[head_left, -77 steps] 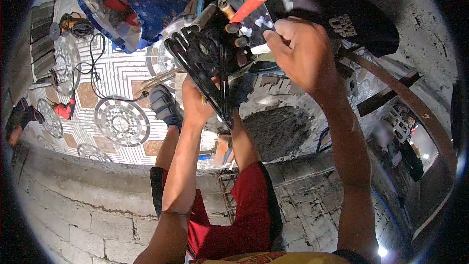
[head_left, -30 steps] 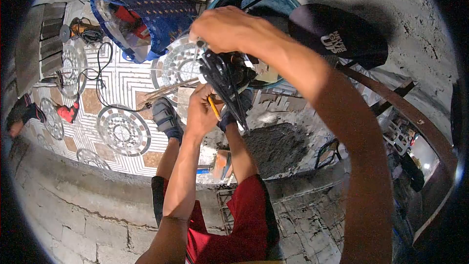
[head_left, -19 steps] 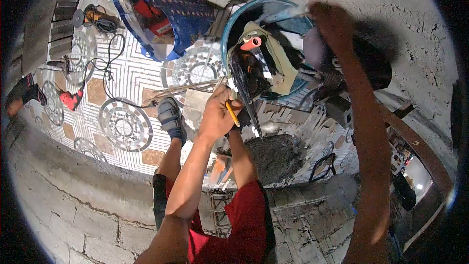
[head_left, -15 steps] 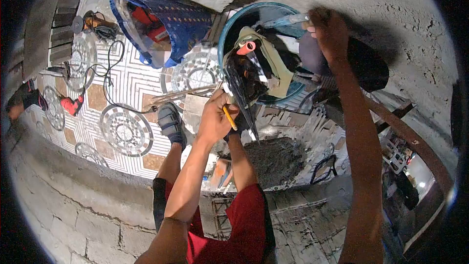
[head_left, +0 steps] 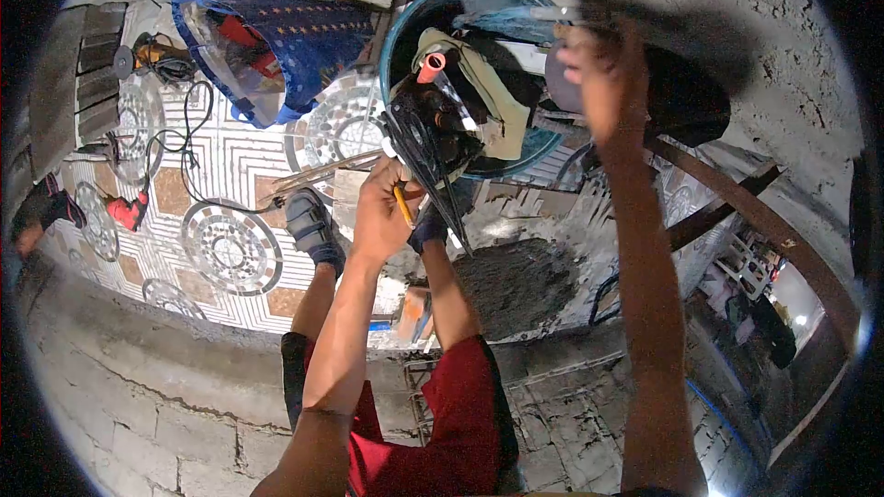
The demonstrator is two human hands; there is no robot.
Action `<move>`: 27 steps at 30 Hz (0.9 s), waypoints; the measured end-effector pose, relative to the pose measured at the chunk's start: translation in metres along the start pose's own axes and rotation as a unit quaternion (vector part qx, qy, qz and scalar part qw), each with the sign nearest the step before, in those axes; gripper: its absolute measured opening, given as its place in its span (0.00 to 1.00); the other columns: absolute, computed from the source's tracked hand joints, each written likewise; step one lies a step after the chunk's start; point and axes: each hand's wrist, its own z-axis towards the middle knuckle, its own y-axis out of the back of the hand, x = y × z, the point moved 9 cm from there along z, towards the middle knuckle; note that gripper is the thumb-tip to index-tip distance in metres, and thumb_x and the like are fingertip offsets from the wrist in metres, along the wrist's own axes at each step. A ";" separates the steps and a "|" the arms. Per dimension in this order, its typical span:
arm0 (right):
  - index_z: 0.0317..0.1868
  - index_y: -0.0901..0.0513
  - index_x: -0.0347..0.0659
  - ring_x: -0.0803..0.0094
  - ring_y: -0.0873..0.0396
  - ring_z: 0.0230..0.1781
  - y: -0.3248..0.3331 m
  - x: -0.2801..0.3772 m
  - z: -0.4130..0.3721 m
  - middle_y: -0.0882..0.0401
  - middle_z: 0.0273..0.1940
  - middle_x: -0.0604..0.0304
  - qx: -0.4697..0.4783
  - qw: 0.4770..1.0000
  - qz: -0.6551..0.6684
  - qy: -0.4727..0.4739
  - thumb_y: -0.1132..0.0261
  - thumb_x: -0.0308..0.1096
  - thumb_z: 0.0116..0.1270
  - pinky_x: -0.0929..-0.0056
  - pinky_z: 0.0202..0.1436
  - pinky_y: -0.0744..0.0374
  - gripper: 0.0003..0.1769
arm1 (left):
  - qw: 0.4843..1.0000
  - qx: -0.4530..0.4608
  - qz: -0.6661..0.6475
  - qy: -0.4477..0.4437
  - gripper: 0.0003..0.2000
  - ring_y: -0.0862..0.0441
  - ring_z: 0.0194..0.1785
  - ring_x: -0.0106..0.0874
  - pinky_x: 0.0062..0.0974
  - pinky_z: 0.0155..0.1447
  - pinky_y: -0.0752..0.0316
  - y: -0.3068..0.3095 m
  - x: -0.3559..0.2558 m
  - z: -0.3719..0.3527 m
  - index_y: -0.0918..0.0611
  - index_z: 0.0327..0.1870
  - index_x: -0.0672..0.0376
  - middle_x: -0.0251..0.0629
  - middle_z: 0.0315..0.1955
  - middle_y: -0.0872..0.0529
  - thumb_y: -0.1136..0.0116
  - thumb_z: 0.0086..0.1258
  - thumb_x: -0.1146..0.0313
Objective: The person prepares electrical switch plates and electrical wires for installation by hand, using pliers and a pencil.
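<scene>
My left hand [head_left: 385,216] is closed around a yellow pencil [head_left: 403,207], which sticks out between the fingers. Right above it, a long black pointed object [head_left: 425,161] leans out over the rim of a blue tub [head_left: 394,32]; I cannot make out whether the hand touches it. My right hand [head_left: 603,74], blurred by motion, seems to have its fingers apart and holds nothing that I can see. A long bluish tool [head_left: 516,20] lies across the tub close to those fingers. The tub also holds an orange tube [head_left: 431,66] and olive cloth [head_left: 488,83].
A blue patterned bag [head_left: 318,37] lies open left of the tub. Farther left are a red power tool [head_left: 127,212], an angle grinder [head_left: 152,57] and black cable. A dark mortar heap [head_left: 516,285] lies beside my feet. A rusty metal bar [head_left: 737,189] crosses at right.
The view has shifted, so the scene sits higher and more to the left. My right hand has dropped away from the bluish tool's end. My left hand keeps the pencil.
</scene>
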 end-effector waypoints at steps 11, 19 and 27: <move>0.53 0.25 0.27 0.44 0.20 0.51 -0.115 0.010 -0.039 0.20 0.47 0.34 0.206 0.954 -0.216 -0.025 0.30 0.48 0.53 0.55 0.55 0.23 0.36 | 0.993 0.025 -0.028 0.108 0.01 0.30 0.34 0.27 0.21 0.41 0.34 -0.002 0.006 -0.006 0.26 0.29 0.64 0.35 0.28 0.29 0.49 0.59 0.79; 0.36 0.20 0.36 0.42 0.19 0.34 -0.071 0.008 -0.087 0.18 0.30 0.42 0.120 0.970 -0.204 0.048 0.36 0.37 0.60 0.51 0.42 0.22 0.11 | 0.995 -0.059 -0.020 0.081 0.05 0.25 0.38 0.34 0.26 0.46 0.31 0.010 -0.004 -0.012 0.21 0.34 0.63 0.40 0.31 0.22 0.45 0.57 0.80; 0.34 0.21 0.38 0.43 0.21 0.29 -0.075 -0.002 -0.096 0.20 0.27 0.44 0.078 0.979 -0.187 0.030 0.36 0.39 0.62 0.50 0.37 0.24 0.12 | 0.985 -0.074 0.034 0.153 0.15 0.28 0.33 0.26 0.24 0.41 0.31 0.029 0.018 -0.014 0.18 0.35 0.64 0.36 0.26 0.25 0.49 0.76 0.62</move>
